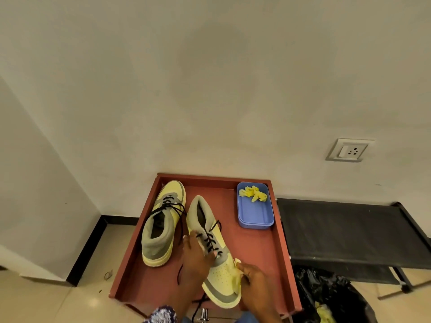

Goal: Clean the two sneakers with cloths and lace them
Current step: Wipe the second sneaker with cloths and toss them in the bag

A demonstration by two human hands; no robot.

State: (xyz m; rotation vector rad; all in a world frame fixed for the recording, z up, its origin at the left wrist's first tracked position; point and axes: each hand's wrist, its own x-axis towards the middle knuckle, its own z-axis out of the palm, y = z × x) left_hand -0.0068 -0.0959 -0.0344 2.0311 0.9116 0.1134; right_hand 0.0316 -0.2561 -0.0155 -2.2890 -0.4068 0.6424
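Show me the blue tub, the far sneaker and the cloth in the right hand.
blue tub (255, 215): head view, on its bare floor.
far sneaker (173, 188): head view, on its yellow toe.
cloth (236, 279): head view, on the fold against the near sneaker's toe.

Sneakers, yellow and grey: two, namely left sneaker (163, 223) and right sneaker (215, 252), both on the desk (263, 250). Black laces: two, one threaded per sneaker. Yellow cloths: two on the work surface, namely one crumpled cloth (253, 194) in the blue tray (255, 216) and one held cloth (236, 277) against the right sneaker's toe. Blue trays: one. Red desks: one. Hands: two, left hand (197, 254) and right hand (253, 279). Wall sockets (349, 150): one. Black bin bags (326, 297): one.
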